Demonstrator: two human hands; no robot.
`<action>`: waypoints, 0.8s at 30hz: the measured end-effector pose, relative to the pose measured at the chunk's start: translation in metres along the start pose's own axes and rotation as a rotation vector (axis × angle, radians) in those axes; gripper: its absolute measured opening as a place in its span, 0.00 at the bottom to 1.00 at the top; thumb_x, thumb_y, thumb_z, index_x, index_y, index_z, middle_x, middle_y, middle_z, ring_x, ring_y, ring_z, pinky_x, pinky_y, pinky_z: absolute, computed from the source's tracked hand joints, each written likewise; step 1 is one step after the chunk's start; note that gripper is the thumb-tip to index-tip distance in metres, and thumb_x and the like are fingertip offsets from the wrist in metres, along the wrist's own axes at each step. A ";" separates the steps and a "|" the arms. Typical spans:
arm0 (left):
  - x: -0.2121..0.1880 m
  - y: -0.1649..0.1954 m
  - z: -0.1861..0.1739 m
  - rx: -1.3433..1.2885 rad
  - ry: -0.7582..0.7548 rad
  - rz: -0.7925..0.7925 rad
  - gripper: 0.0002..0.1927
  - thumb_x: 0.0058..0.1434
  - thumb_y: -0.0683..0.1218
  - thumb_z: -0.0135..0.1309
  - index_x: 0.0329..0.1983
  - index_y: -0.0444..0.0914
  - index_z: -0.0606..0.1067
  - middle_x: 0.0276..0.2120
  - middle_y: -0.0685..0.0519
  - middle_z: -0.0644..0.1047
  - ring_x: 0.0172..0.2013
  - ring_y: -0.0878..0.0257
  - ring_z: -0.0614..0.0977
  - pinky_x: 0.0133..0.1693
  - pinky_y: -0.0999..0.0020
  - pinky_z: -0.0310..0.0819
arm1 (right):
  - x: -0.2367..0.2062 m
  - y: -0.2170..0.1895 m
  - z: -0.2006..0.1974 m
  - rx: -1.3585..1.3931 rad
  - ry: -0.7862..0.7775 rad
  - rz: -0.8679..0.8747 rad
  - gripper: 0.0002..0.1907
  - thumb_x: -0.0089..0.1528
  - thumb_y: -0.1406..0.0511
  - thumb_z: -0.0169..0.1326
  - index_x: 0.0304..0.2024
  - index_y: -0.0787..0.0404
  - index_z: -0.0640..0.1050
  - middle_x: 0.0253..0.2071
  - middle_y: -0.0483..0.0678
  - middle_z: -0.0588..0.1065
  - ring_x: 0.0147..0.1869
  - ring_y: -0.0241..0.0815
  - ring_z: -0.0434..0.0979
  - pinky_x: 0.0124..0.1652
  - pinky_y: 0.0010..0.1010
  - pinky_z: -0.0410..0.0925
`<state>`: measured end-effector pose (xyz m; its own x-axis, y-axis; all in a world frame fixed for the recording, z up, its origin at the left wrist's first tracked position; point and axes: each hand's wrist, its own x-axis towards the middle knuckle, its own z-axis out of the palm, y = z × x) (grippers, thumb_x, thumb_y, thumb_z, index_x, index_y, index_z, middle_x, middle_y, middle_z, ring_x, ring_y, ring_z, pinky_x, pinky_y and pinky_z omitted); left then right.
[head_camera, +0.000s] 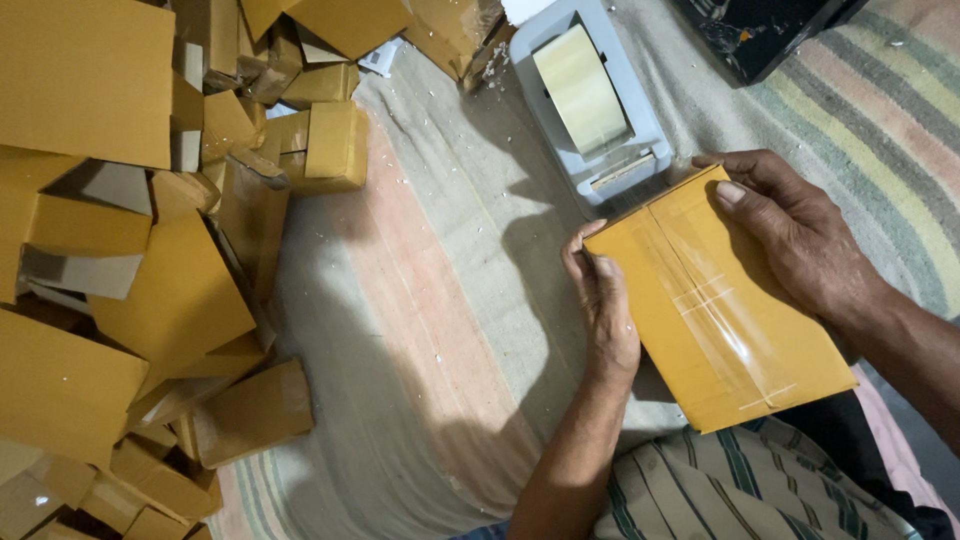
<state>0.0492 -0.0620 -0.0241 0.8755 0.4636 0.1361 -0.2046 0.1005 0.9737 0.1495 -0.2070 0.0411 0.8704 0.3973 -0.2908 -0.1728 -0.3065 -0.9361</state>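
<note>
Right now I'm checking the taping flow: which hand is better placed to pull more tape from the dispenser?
Probably the right hand: it grips the yellow box at its top corner, right beside the grey tape dispenser. The left hand holds the box's edge lower down, farther from it.

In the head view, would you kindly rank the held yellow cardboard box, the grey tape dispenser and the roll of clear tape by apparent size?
1. Yellow cardboard box, nearest the camera, so unsure.
2. Grey tape dispenser.
3. Roll of clear tape.
</note>
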 end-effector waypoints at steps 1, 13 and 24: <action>0.000 0.000 0.000 -0.027 0.005 -0.023 0.29 0.76 0.63 0.35 0.69 0.39 0.56 0.60 0.45 0.64 0.61 0.57 0.66 0.61 0.57 0.65 | -0.001 0.001 0.000 -0.002 -0.008 -0.027 0.21 0.70 0.56 0.43 0.63 0.55 0.72 0.49 0.51 0.76 0.47 0.38 0.78 0.47 0.34 0.74; -0.002 0.006 -0.006 -0.128 0.017 -0.082 0.24 0.77 0.57 0.42 0.68 0.40 0.59 0.56 0.45 0.67 0.54 0.60 0.66 0.57 0.61 0.64 | -0.098 0.042 0.009 -0.853 0.115 -0.955 0.54 0.65 0.32 0.28 0.76 0.66 0.50 0.76 0.65 0.49 0.82 0.62 0.42 0.75 0.58 0.38; -0.001 0.014 -0.019 -0.123 -0.042 -0.126 0.22 0.77 0.55 0.41 0.67 0.39 0.60 0.56 0.46 0.68 0.53 0.61 0.69 0.55 0.63 0.67 | -0.088 0.027 0.043 -0.915 0.011 -0.836 0.59 0.58 0.29 0.28 0.69 0.72 0.54 0.72 0.63 0.53 0.77 0.57 0.47 0.71 0.50 0.42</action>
<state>0.0371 -0.0446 -0.0139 0.9144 0.4041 0.0246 -0.1420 0.2631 0.9543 0.0486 -0.2127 0.0329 0.5636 0.7552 0.3348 0.8185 -0.4558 -0.3498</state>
